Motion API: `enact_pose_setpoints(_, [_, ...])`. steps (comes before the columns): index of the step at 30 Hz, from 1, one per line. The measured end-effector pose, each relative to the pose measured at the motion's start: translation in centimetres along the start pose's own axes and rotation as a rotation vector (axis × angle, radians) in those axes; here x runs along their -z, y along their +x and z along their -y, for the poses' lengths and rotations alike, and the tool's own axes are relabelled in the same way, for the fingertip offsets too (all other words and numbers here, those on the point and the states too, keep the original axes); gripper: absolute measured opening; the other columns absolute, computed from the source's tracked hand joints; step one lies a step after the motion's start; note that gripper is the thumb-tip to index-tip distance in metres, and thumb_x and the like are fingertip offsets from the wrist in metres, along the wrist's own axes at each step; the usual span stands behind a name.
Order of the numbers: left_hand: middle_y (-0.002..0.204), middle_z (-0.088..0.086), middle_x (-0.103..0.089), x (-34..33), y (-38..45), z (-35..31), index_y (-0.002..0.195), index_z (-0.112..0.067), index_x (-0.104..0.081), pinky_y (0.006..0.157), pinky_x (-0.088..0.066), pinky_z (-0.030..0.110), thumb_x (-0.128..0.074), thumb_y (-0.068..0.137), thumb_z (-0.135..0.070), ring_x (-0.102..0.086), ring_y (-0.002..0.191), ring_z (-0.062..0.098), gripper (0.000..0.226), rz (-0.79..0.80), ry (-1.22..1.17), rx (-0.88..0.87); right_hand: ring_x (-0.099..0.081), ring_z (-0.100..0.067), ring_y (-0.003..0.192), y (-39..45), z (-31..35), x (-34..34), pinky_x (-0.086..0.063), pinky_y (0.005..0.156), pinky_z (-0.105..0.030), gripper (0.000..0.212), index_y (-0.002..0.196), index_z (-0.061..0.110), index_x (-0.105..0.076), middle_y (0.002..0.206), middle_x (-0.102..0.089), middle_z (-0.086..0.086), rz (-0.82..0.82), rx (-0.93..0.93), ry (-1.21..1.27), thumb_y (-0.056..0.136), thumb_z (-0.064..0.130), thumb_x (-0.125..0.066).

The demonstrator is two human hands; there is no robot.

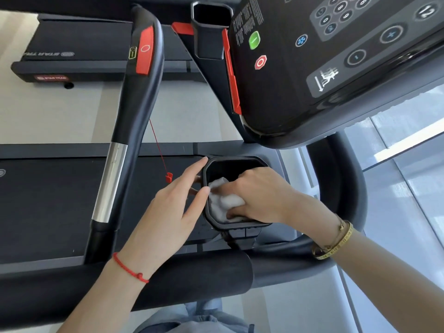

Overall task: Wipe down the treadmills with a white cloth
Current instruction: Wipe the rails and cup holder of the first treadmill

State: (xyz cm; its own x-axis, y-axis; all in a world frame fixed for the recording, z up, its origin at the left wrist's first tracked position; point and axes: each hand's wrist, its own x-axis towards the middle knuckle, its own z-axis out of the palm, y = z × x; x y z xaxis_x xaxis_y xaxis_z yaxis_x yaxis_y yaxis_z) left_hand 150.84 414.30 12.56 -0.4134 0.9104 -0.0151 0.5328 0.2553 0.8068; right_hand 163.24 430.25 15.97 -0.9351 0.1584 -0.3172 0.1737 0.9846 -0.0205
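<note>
A white cloth (222, 203) is pressed inside the black cup holder (240, 160) of the near treadmill, low in the head view's centre. My right hand (259, 195) grips the cloth, fingers reaching down into the holder. My left hand (177, 203) rests with spread fingers against the holder's left outer rim, holding nothing. The treadmill's black console (336, 56) with its buttons hangs above at the upper right. Its running belt (48, 207) lies to the left.
A black handrail (134, 116) with a silver section and a red stop panel runs from the top centre to the lower left. A red safety clip (169, 177) dangles on a cord. A second cup holder (211, 27) sits above. Another treadmill (79, 51) stands behind. Windows lie to the right.
</note>
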Motion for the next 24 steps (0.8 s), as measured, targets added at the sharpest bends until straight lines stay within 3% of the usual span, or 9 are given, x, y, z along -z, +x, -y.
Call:
enact_pose_setpoints(6, [0.115, -0.042, -0.044, 0.1, 0.0, -0.2, 0.146, -0.054, -0.027, 0.082, -0.041, 0.004, -0.038, 0.094, -0.054, -0.057, 0.103, -0.009, 0.053, 0.0, -0.009, 0.008, -0.063, -0.022, 0.083, 0.0, -0.2, 0.0, -0.043, 0.063, -0.032, 0.033, 0.121, 0.032, -0.055, 0.082, -0.062, 0.001, 0.022, 0.045, 0.013, 0.093, 0.048, -0.05])
enact_pose_setpoints(11, [0.132, -0.031, -0.048, 0.3, 0.1, -0.4, 0.148, -0.049, -0.029, 0.091, -0.042, 0.005, -0.038, 0.093, -0.053, -0.056, 0.11, -0.009, 0.055, 0.021, -0.046, 0.015, -0.037, -0.019, 0.061, 0.6, 0.5, -0.1, -0.023, 0.049, -0.029, 0.031, 0.124, 0.023, -0.055, 0.061, -0.024, 0.004, 0.033, 0.045, -0.163, 0.095, 0.034, -0.051])
enact_pose_setpoints(14, [0.126, -0.037, -0.045, 0.3, 0.0, -0.5, 0.148, -0.048, -0.03, 0.088, -0.037, -0.003, -0.038, 0.092, -0.054, -0.055, 0.109, -0.012, 0.057, 0.027, -0.061, 0.019, -0.035, -0.019, 0.054, 1.0, 0.8, 0.1, -0.018, 0.045, -0.028, 0.013, 0.092, 0.017, -0.058, 0.062, -0.031, 0.002, 0.077, 0.0, -0.129, 0.089, 0.03, -0.06])
enact_pose_setpoints(17, [0.124, -0.043, -0.04, 0.4, -0.1, -0.6, 0.147, -0.049, -0.03, 0.088, -0.036, -0.004, -0.039, 0.093, -0.053, -0.055, 0.109, -0.012, 0.055, 0.024, -0.071, 0.029, -0.029, -0.015, 0.048, 1.2, 0.4, 0.7, -0.019, 0.044, -0.027, 0.034, 0.064, 0.019, -0.038, 0.06, -0.035, 0.002, 0.137, -0.017, -0.021, 0.082, 0.031, -0.063])
enact_pose_setpoints(20, [0.123, -0.046, -0.041, 0.5, -0.1, -0.8, 0.147, -0.049, -0.031, 0.089, -0.036, -0.003, -0.04, 0.094, -0.051, -0.055, 0.11, -0.011, 0.054, 0.023, -0.082, 0.031, -0.042, -0.02, 0.054, 1.0, -0.3, 0.9, -0.029, 0.049, -0.029, 0.03, 0.062, 0.021, -0.042, 0.058, -0.04, 0.006, 0.155, -0.003, 0.101, 0.079, 0.035, -0.063])
enact_pose_setpoints(23, [0.123, -0.046, -0.042, 0.6, 0.0, -0.8, 0.147, -0.048, -0.032, 0.091, -0.037, -0.001, -0.041, 0.094, -0.049, -0.055, 0.111, -0.011, 0.053, 0.024, -0.08, 0.022, -0.047, -0.021, 0.064, 0.8, -0.2, 0.8, -0.039, 0.058, -0.031, 0.006, 0.082, 0.029, -0.06, 0.064, -0.049, 0.008, 0.083, 0.008, 0.18, 0.081, 0.036, -0.06])
enact_pose_setpoints(24, [0.123, -0.045, -0.042, 0.6, 0.0, -0.8, 0.147, -0.048, -0.032, 0.091, -0.037, -0.001, -0.041, 0.094, -0.05, -0.055, 0.11, -0.011, 0.053, 0.023, -0.079, 0.022, -0.046, -0.021, 0.065, 0.7, -0.1, 0.7, -0.04, 0.059, -0.032, 0.01, 0.09, 0.033, -0.063, 0.066, -0.049, 0.007, 0.05, 0.001, 0.166, 0.082, 0.035, -0.058])
